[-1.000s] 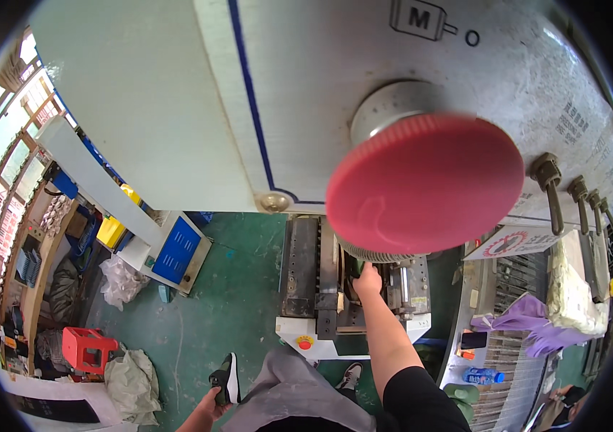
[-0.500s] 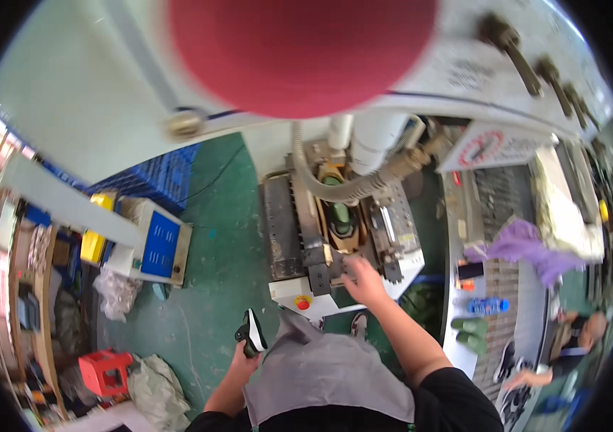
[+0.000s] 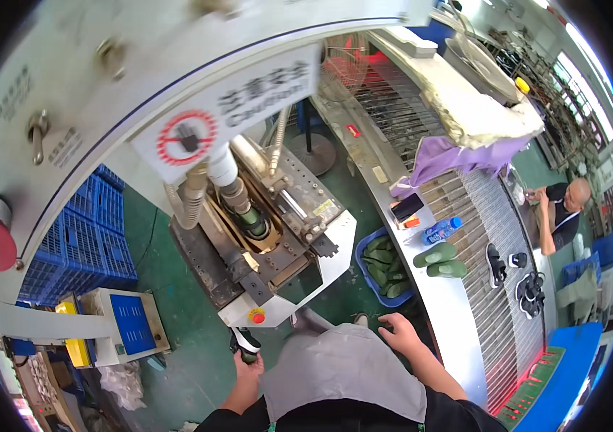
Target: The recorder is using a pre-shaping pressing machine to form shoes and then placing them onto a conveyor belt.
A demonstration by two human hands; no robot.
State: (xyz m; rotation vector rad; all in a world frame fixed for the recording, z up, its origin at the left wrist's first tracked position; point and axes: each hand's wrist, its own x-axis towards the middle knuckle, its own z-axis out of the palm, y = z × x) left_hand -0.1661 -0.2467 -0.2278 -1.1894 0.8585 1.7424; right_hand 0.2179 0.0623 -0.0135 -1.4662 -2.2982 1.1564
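Observation:
My left hand point(image 3: 250, 369) grips a black shoe point(image 3: 247, 338) with a white sole, low beside the front corner of the pressing machine point(image 3: 209, 277). A dark green form shows at the shoe's opening near my fingers. My right hand point(image 3: 400, 334) has its fingers apart and holds nothing. It hovers right of my grey apron point(image 3: 339, 367), below a blue basket point(image 3: 409, 297) of green shoe lasts point(image 3: 384, 268). Inside the machine, under its white cylinder point(image 3: 221, 169), sits a green last point(image 3: 252, 223), partly hidden by the press parts.
A slatted conveyor point(image 3: 475, 317) on the right bears black shoes point(image 3: 529, 294); its metal edge holds two green lasts point(image 3: 437, 258), a blue bottle point(image 3: 442, 230) and a phone point(image 3: 407, 207). A co-worker point(image 3: 560, 216) is beyond. Blue crates point(image 3: 80, 248) stand left; a control panel point(image 3: 126, 86) overhangs.
My view has swung to the right. My right hand has left the front of the machine and drawn back toward the conveyor side. The shoe stays in my left hand.

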